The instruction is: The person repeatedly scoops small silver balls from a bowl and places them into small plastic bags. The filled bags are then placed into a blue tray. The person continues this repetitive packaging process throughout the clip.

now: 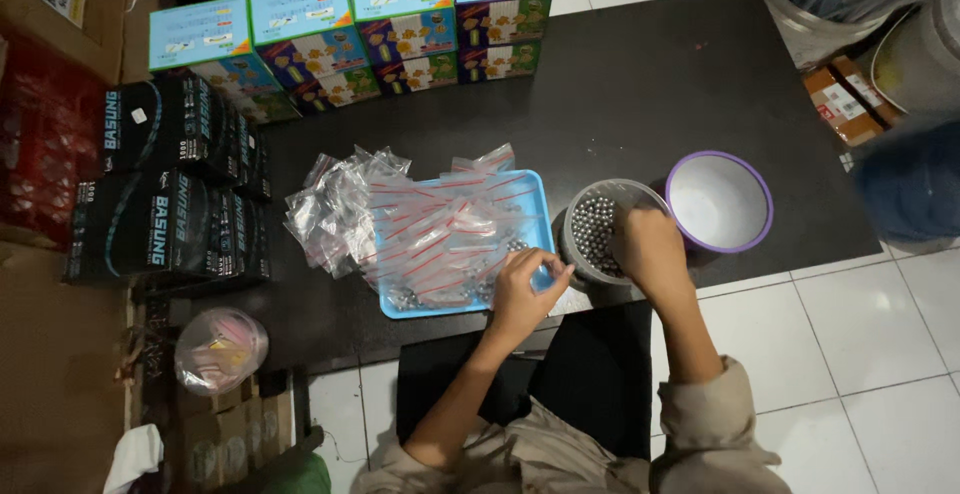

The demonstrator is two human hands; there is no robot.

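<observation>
My left hand (524,291) pinches a small clear zip bag (545,276) at the near right corner of a blue tray (530,186). The tray is heaped with red-striped clear zip bags (440,234), and a few small metal balls (404,300) lie in its near edge. My right hand (650,244) reaches into a grey round container (572,244) full of small shiny metal balls (588,226); its fingers are down among them, and what they hold is hidden. Both sit on a low black table (640,94).
An empty purple-rimmed bowl (718,201) stands right of the grey container. More loose clear bags (325,209) lie left of the tray. Colourful boxes (350,34) line the table's far edge, black boxes (170,194) the left. A bag-lined pot (220,349) sits near left.
</observation>
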